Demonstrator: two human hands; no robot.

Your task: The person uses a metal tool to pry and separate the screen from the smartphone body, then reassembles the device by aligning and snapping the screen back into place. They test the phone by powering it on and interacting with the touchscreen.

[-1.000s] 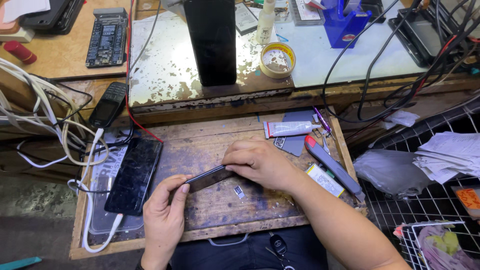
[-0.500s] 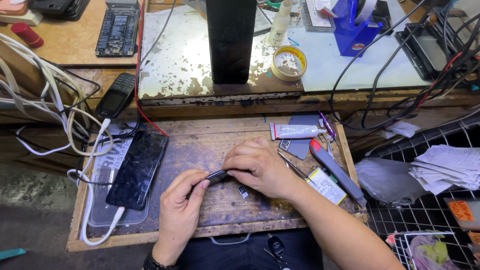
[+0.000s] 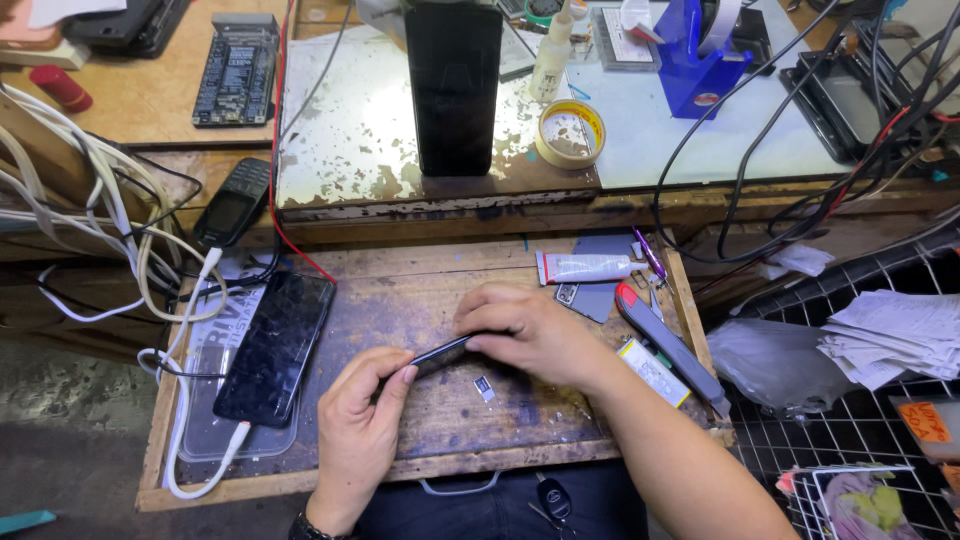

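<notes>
Both hands pinch a dark phone (image 3: 440, 352) on edge over the wooden board (image 3: 420, 440), left hand (image 3: 365, 425) low, right hand (image 3: 525, 330) high (steady beats forceful here).

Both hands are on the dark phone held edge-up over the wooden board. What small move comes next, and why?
Probably the right hand reaches for the small tray-like piece on the wooden board. It lies loose just below the phone, which the left hand already steadies at its other end. I cannot tell whether a slot is open.
</notes>
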